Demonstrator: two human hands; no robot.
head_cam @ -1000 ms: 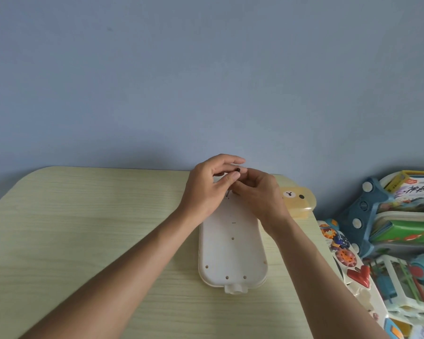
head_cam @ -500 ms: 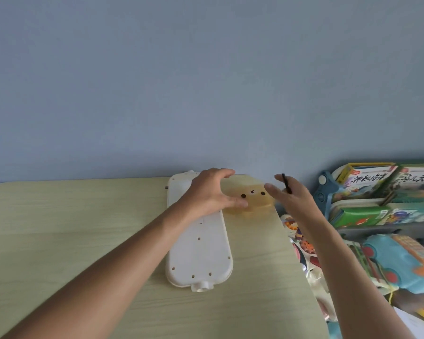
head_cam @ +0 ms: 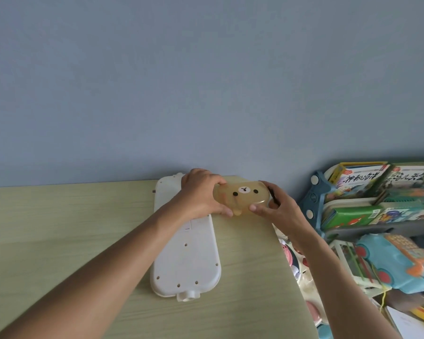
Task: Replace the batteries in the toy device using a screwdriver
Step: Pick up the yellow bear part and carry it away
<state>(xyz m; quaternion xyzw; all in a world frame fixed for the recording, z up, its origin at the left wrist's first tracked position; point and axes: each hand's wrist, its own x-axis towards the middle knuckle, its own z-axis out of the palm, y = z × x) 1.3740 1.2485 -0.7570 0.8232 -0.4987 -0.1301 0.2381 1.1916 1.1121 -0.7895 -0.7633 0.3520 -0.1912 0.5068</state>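
As seen, toy device (head_cam: 186, 250) lengthwise away.

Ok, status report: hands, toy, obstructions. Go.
Both hands, left and right, on the bear-face box. Thin dark tool tucked in right hand. White toy face-down on table, untouched. Nothing blocking.

White toy device (head_cam: 186, 260) lies face-down on table, screw holes showing, far end hidden.
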